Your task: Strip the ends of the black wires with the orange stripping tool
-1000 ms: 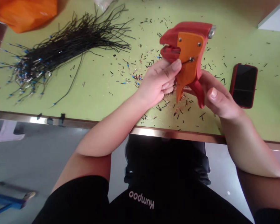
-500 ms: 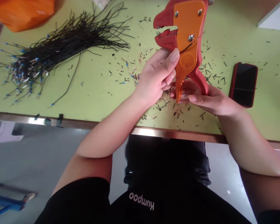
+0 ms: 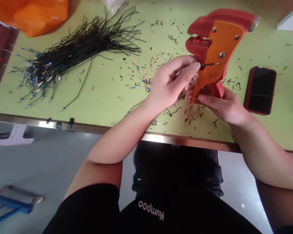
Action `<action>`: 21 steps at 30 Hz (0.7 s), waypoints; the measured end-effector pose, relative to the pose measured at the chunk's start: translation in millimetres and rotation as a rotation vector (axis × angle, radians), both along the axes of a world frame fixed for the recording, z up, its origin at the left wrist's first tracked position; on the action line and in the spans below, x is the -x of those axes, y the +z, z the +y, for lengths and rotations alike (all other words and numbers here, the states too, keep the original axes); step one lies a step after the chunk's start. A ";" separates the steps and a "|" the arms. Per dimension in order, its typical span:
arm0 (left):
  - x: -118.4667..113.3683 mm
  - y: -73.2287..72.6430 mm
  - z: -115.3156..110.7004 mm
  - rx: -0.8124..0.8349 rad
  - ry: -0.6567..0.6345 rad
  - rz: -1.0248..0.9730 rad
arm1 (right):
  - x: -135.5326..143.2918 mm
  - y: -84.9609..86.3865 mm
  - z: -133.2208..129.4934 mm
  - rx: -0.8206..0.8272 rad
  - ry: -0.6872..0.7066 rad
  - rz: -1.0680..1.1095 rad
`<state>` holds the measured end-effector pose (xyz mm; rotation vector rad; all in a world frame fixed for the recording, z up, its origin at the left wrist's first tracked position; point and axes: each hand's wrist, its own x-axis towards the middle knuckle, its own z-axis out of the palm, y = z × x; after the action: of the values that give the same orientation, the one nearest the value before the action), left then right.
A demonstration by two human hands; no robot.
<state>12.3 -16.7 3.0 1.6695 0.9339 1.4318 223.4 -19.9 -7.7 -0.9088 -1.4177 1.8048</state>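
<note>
My right hand is wrapped loosely around the lower handles of a red and orange wire stripper, whose jaws face left and stand apart. Thumb and fingers of my left hand pinch a thin black wire; its bare end lies across the orange side of the tool. More of the wire shows under my left forearm, with a blue tip on the table. At the left lies a thick bundle of black wires, many with blue tips. One single wire trails out of the bundle toward the table's front.
Short black offcuts and copper strands are scattered over the green table. A phone in a red case lies at the right. An orange bag sits at the back left, and a white box corner shows at the back right.
The wire stripper has tilted, its head leaning right. My left hand has shifted slightly right with the wire. The whole view has also moved a little.
</note>
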 end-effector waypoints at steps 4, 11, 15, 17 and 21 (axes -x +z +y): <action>7.5 -7.0 6.5 -0.093 0.210 0.096 | -0.1 1.7 0.3 -0.083 -0.039 0.012; 12.3 -12.5 3.3 -0.066 0.292 0.315 | 2.2 0.4 -0.1 -0.199 -0.245 -0.005; 11.9 -11.4 2.8 -0.110 0.288 0.339 | 1.3 -7.2 0.3 -0.302 -0.312 -0.005; 12.0 -11.3 3.2 -0.104 0.290 0.349 | 1.5 -8.6 -0.3 -0.322 -0.311 0.003; 13.1 -12.0 3.2 -0.107 0.323 0.360 | 1.7 -8.4 -2.3 -0.290 -0.248 0.019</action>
<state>-0.7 -13.5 -9.0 1.9652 1.4003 1.4298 221.7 -22.1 -16.0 -0.8696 -1.4392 1.3810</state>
